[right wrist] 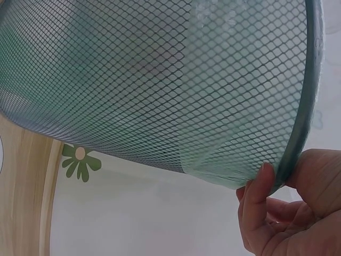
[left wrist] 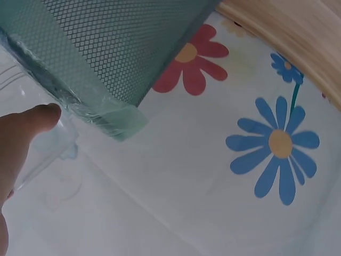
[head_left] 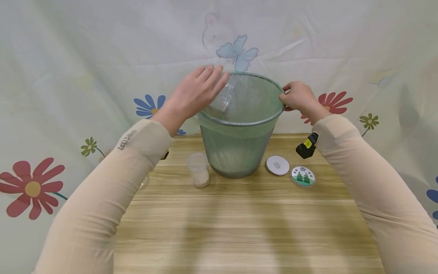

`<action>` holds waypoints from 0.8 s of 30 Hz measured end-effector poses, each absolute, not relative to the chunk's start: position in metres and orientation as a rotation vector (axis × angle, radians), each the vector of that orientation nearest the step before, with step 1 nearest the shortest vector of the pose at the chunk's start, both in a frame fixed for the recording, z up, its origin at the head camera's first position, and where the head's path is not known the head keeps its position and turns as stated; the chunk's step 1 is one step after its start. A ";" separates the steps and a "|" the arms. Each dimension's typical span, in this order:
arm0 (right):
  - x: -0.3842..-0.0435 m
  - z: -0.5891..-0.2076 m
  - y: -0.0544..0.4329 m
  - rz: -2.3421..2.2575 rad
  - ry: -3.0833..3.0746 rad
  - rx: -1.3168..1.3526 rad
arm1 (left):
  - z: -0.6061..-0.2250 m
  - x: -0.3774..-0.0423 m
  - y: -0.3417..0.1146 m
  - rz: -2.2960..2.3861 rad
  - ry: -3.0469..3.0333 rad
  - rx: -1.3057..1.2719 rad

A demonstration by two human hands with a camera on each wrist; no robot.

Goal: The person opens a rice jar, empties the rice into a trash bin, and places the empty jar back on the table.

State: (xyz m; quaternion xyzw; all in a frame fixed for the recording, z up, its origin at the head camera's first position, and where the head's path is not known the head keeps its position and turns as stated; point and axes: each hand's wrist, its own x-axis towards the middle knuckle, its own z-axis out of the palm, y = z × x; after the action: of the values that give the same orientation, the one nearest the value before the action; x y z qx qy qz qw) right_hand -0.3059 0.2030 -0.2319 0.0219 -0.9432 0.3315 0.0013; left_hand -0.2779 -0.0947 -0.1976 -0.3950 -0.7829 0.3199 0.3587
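Note:
A mesh wastebasket stands on the wooden table, its rim covered by a thin green bin liner. With thumb and fingers my right hand pinches the rim and liner at the right; the right wrist view shows the liner folded down outside the mesh. My left hand is over the rim's left side, holding a clear plastic container at the basket's mouth. In the left wrist view, the thumb lies against this container, beside the liner's edge; the other fingers are mostly hidden there.
A clear jar with pale grains stands left of the basket's base. To the right lie a white round lid and a green-and-white round lid. Something clear is partly hidden by the left sleeve. A flower-printed curtain hangs behind.

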 end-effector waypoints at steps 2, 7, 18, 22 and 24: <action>-0.306 -0.231 0.203 1.036 -2.962 0.070 | -0.197 -0.278 -0.096 0.707 -2.114 -1.013; -0.303 -0.229 0.201 1.027 -2.982 0.074 | -0.194 -0.278 -0.098 0.488 -2.345 -0.946; -0.304 -0.231 0.201 1.051 -2.979 0.056 | -0.191 -0.279 -0.116 0.137 -2.612 -0.780; -0.306 -0.233 0.202 1.067 -2.970 0.052 | -0.192 -0.279 -0.127 -0.007 -2.657 -0.709; -0.306 -0.233 0.202 1.079 -2.965 0.048 | -0.194 -0.279 -0.133 -0.059 -2.671 -0.666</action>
State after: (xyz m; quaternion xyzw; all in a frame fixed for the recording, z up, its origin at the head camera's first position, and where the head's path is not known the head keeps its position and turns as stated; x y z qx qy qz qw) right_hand -0.3065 0.2022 -0.2334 0.0151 -0.9396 0.3419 -0.0071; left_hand -0.2794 -0.1330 -0.1939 -0.2372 -0.9519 -0.0211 0.1930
